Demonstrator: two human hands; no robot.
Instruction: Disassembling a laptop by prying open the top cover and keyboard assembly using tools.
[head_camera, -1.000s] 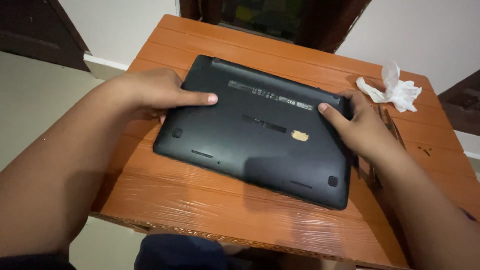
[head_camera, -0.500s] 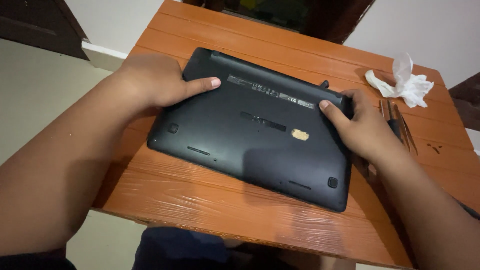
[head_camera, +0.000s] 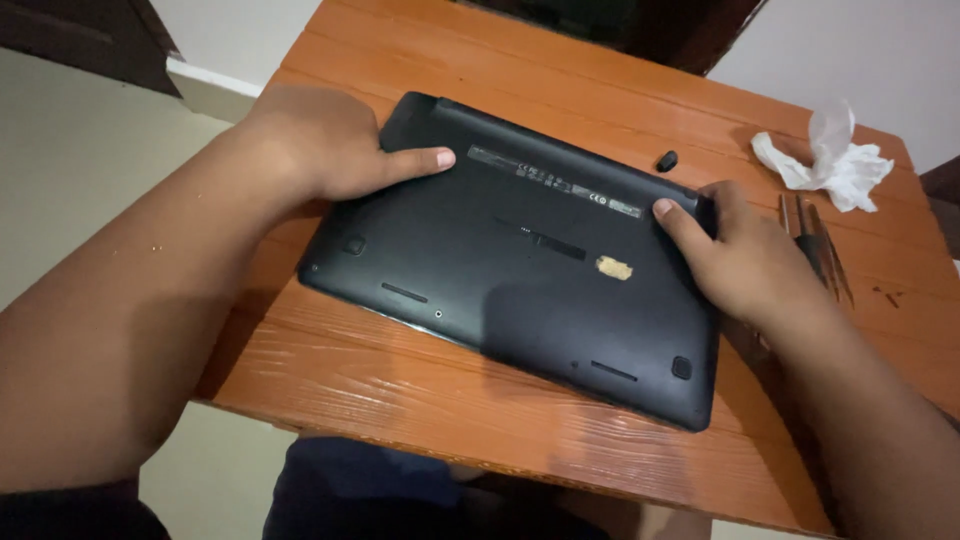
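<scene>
A black laptop (head_camera: 520, 260) is lying bottom-up in the middle of the frame on an orange wooden table (head_camera: 400, 390). The left hand (head_camera: 330, 140) is clasping its upper-left edge and the right hand (head_camera: 730, 255) its right edge, thumbs pressing on top. Pressing evenly with both hands would probably stop it sliding toward the 3 slim tools (head_camera: 815, 245) and crumpled tissue (head_camera: 830, 160) at upper right.

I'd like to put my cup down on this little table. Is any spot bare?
Bare wood shows along the near edge of the table, in front of the upturned black laptop, and on the far side behind it, left of the small black cap. The right side is crowded: crumpled tissue, slim tools, and the right hand. The left hand covers the laptop's far left corner.
</scene>
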